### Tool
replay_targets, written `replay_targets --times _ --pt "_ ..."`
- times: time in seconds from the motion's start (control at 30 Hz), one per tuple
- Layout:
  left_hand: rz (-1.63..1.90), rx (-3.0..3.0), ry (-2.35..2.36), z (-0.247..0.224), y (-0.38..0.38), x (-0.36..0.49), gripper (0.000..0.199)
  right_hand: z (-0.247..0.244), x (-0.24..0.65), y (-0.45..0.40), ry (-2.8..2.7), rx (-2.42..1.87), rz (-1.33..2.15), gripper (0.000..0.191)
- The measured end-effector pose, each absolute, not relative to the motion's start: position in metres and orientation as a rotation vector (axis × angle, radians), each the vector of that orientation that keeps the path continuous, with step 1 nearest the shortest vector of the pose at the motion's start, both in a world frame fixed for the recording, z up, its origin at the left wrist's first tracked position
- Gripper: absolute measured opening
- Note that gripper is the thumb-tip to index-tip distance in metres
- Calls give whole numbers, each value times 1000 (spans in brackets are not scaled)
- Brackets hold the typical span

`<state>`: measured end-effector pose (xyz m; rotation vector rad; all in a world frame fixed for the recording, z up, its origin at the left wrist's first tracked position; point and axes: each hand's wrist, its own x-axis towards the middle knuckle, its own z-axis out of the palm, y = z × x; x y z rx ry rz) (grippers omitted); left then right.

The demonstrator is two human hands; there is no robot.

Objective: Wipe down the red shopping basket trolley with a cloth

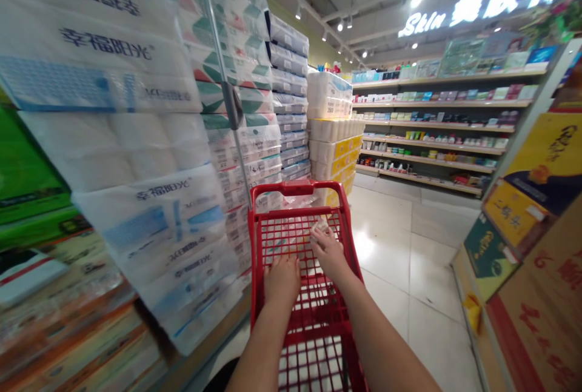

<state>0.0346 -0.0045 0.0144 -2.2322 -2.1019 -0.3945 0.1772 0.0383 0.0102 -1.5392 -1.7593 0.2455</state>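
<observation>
A red shopping cart with a grid basket stands right in front of me. My left hand is closed over the near part of the cart, its fingers curled and partly hidden from view. Farther forward and to the right, my right hand is over the basket, fingers bent round a small crumpled whitish wrapper. What the wrapper is exactly is too blurred to make out.
Tall stacks of wrapped toilet paper line the left side, by a metal pole. Pale floor tiles run ahead to shelves of small boxes. Cartons are stacked at the right.
</observation>
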Motion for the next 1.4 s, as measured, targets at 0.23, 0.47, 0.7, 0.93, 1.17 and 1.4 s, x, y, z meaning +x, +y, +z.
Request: replay_targets --times 0.23,0.47,0.7,0.93,1.17,1.4 --pt "-352 -2226 -2116 17 -1 38 40 1 160 39 -1645 -1759 86 57" --pt "-261 -2245 -2122 22 -2 36 38 -4 143 39 -2023 -1386 14 49" --pt "-261 -2239 -2151 22 1 33 37 3 144 39 -1955 -1520 -21 46" --pt "-315 -2200 -2149 18 3 29 38 2 150 44 -1854 -1503 28 50" --pt "-345 -2202 -2115 18 0 29 35 -3 151 47 -1776 -1438 116 43" --pt "-287 -2223 -2126 19 -2 30 36 4 149 39 -1943 -1226 171 40"
